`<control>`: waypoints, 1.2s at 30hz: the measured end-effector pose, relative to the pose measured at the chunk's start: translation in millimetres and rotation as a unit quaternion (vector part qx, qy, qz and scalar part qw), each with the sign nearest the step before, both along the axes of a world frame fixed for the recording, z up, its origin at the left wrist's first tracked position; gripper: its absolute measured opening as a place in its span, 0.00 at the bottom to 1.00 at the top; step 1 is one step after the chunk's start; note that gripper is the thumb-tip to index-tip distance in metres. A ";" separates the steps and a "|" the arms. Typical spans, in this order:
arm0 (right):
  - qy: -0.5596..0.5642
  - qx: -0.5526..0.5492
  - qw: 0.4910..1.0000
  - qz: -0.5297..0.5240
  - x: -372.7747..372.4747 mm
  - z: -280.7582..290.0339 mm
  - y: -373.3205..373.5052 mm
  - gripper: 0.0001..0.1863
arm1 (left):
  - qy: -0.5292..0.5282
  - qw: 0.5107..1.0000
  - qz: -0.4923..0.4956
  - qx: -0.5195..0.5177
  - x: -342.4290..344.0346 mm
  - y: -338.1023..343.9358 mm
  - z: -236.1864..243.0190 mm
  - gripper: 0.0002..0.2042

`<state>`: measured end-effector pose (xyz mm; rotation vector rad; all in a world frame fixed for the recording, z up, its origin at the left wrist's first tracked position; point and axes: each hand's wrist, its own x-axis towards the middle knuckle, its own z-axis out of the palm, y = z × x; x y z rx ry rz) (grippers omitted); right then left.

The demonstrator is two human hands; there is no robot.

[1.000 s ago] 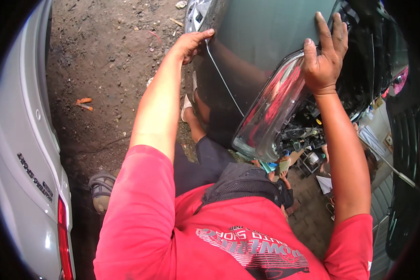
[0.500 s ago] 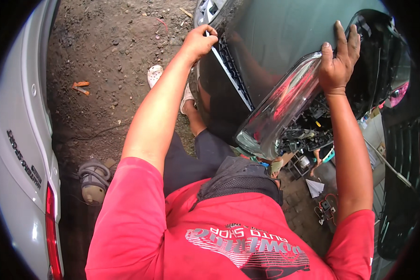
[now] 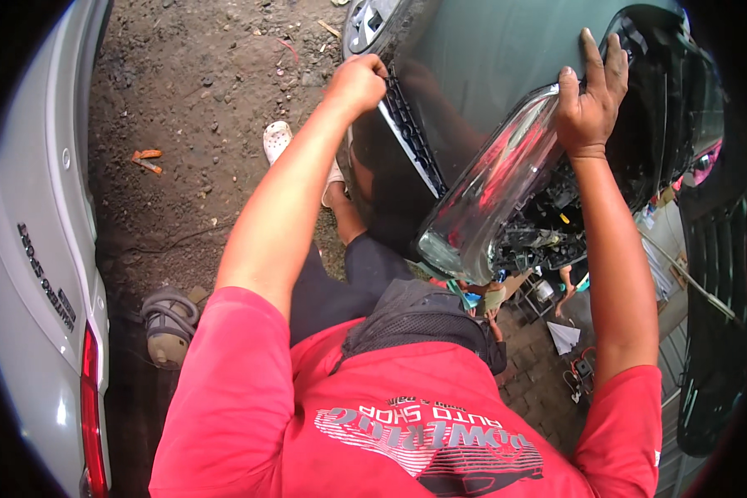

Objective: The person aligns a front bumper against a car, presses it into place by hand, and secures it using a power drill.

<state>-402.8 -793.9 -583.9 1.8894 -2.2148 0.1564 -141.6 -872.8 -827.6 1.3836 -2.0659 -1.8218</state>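
My left hand (image 3: 360,83) is closed over the far end of a narrow trim strip (image 3: 416,143) with a silver edge and black latticed side. This strip slants along a dark green car body panel (image 3: 473,58) towards the headlight. What the fingertips grip is partly hidden under the hand. On the far corner of the large clear headlight (image 3: 491,195) rests my right hand (image 3: 591,108), its fingers stretched out over the panel's edge. Red reflections show in the headlight's lens.
The open engine bay (image 3: 548,220) lies right of the headlight. A silver car (image 3: 37,207) stands close on the left. A beige machine with a coiled hose (image 3: 169,328) sits on the dirt ground (image 3: 191,108). Another person's arm (image 3: 566,290) shows beyond the headlight.
My left hand has rolled from a raised pinch to a closed grip at the strip's end. My right hand stays on the headlight's corner, and the view has shifted slightly.
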 end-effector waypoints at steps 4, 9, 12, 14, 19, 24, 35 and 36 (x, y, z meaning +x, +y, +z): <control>0.003 -0.009 1.000 0.009 -2.4 2.3 -1.3 0.32 | -0.009 1.000 -0.010 0.001 10.4 -5.4 6.3 0.09; 0.003 -0.015 1.000 0.013 0.2 -1.1 -5.3 0.32 | -0.016 0.999 -0.021 -0.038 -0.2 -2.0 9.4 0.08; 0.005 -0.010 1.000 0.005 4.9 0.8 -2.9 0.32 | -0.014 0.998 -0.044 -0.032 8.3 6.3 13.3 0.08; 0.009 -0.005 1.000 -0.006 3.3 4.1 2.0 0.32 | 0.012 0.995 -0.093 -0.027 1.7 30.0 28.6 0.07; -0.005 -0.015 1.000 0.008 12.1 8.8 -7.6 0.32 | 0.034 0.999 -0.014 -0.035 25.3 17.5 0.2 0.08; 0.002 0.006 1.000 -0.024 15.9 7.8 -9.7 0.33 | -0.032 0.997 -0.058 -0.041 -0.1 -0.5 5.7 0.09; 0.011 0.032 0.997 -0.070 29.1 17.2 -7.3 0.34 | -0.007 0.923 -0.321 -0.212 43.5 64.5 115.1 0.43; 0.010 0.032 0.997 -0.072 28.5 16.8 -6.9 0.34 | -0.038 0.921 -0.321 -0.217 41.7 65.1 121.1 0.46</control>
